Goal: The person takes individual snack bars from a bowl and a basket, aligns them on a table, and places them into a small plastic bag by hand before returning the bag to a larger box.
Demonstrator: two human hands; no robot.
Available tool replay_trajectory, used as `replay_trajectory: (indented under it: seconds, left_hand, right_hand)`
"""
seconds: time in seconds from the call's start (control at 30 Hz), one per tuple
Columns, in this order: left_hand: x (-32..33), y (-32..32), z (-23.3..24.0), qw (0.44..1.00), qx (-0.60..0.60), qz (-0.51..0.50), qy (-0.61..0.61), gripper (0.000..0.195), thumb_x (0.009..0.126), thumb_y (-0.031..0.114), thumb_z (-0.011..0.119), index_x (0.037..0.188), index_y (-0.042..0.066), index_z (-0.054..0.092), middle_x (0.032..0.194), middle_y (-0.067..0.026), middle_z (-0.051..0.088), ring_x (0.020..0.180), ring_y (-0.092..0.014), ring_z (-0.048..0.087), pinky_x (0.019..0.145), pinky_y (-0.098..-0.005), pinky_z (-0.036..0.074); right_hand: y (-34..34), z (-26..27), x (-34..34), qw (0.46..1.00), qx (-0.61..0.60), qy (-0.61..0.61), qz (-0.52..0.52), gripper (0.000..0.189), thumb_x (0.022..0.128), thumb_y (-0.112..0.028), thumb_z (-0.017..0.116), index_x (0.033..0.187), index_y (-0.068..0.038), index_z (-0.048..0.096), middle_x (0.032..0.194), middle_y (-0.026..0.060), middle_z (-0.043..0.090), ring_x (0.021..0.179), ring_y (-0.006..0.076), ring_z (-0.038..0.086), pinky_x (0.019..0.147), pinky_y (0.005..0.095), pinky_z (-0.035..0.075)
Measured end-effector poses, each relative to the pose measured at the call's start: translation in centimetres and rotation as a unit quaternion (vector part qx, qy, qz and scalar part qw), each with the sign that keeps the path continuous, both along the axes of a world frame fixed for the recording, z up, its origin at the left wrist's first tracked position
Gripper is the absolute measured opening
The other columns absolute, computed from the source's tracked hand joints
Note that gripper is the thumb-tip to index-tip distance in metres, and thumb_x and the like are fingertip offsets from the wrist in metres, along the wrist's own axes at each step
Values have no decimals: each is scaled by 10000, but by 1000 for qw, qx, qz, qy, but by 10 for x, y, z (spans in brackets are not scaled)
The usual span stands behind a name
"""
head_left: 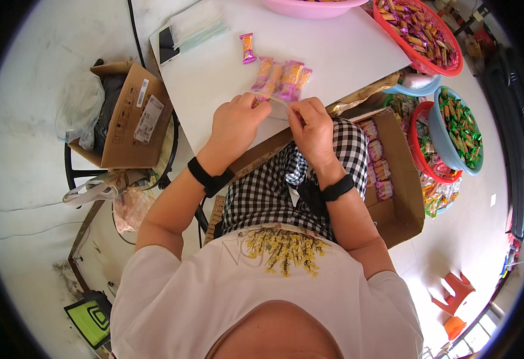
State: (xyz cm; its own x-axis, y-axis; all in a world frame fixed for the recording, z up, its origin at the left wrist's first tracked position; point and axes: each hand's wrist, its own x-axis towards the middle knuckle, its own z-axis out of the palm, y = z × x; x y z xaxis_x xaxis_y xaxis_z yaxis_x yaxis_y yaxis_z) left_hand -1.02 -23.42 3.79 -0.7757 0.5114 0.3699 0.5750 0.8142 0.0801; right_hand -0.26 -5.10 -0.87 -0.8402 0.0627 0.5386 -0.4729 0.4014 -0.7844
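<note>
A clear plastic bag (278, 109) with several purple-and-yellow wrapped snacks (290, 78) inside lies at the near edge of the white table (334, 54). Its open end is held between my two hands. My left hand (239, 117) pinches the left side of the bag's mouth, and part of a snack wrapper shows beside its fingers. The right side of the mouth is gripped by my right hand (310, 128). One loose wrapped snack (247, 48) lies farther back on the table, apart from the bag.
A phone (169, 46) and a stack of clear bags (199, 28) lie at the table's back left. A pink basin (314, 9) and red basket (423, 38) of snacks stand behind. An open carton (399, 179) holds filled packs at right; another carton (132, 121) stands left.
</note>
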Motion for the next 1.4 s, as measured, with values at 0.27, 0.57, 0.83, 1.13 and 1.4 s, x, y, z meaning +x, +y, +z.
replay_trajectory:
  seconds: [0.27, 0.57, 0.83, 1.13, 1.4]
  left_hand:
    - [-24, 5, -12, 999, -6, 37, 27, 157, 798, 68, 622, 945, 116, 592, 849, -47, 599, 812, -235, 626, 579, -375, 491]
    - [-47, 7, -1, 998, 3, -10, 58, 476, 749, 45, 715, 1208, 114, 609, 964, -67, 616, 882, -260, 609, 760, -398, 458]
    - [-51, 8, -7, 997, 34, -33, -54, 356, 827, 90, 612, 1183, 103, 625, 818, -107, 668, 694, -305, 646, 587, -416, 493]
    - [-41, 8, 11, 992, -4, 7, -123, 401, 783, 159, 697, 1180, 127, 646, 888, -104, 691, 728, -299, 661, 639, -402, 519]
    - [-89, -43, 7, 991, 76, -63, -89, 391, 885, 275, 638, 1248, 130, 631, 1218, -202, 602, 1174, -373, 545, 955, -445, 476]
  right_hand:
    - [2, 0, 0, 1000, 9, 3, 14, 102, 805, -1, 697, 895, -37, 665, 814, 127, 597, 694, 320, 618, 601, 377, 513]
    - [4, 1, 0, 1000, 16, 10, 6, 123, 783, 17, 697, 889, -38, 671, 834, 127, 606, 707, 320, 628, 617, 384, 524]
    - [10, -1, 1, 1000, 6, 2, -15, 199, 754, 67, 666, 918, -44, 689, 864, 116, 620, 703, 294, 636, 618, 356, 528]
    - [7, 5, 5, 999, 17, -13, 35, 220, 730, 59, 684, 921, -50, 688, 819, 103, 610, 697, 290, 624, 605, 369, 514]
    - [6, 6, 5, 999, 31, -22, 25, 177, 723, 33, 708, 874, -52, 671, 800, 102, 609, 693, 290, 625, 597, 365, 516]
